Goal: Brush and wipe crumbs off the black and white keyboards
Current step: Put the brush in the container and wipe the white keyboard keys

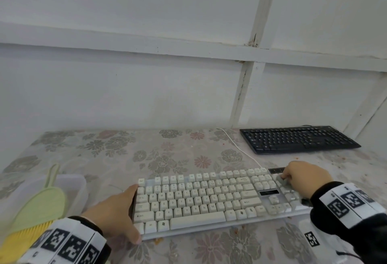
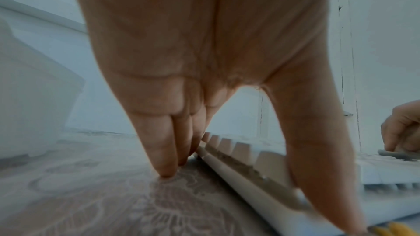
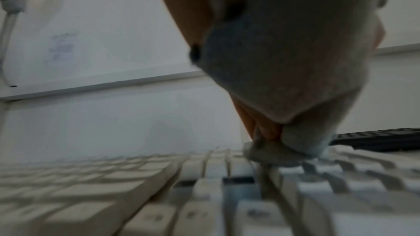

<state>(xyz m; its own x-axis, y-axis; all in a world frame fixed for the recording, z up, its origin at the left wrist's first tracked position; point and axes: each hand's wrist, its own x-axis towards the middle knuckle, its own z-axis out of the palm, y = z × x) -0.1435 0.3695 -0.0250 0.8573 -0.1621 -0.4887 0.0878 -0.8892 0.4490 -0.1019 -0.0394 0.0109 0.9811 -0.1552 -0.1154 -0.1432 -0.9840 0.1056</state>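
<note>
Right hand (image 1: 303, 177) fingers pinch grey cloth (image 1: 288, 188), wiping numpad end of white keyboard (image 1: 209, 198), mid-tabletop. Left hand (image 1: 117, 211), fingers straight, braces left edge. Black keyboard (image 1: 297, 139) far right. Best: short strokes outward, keep bracing, light pressure.

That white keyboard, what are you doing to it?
A person is wiping the white keyboard. The right hand holds a grey cloth and presses it on the number keys at the right end. The left hand steadies the left end. The black keyboard sits apart at the back, untouched. A green brush lies to the left.
</note>
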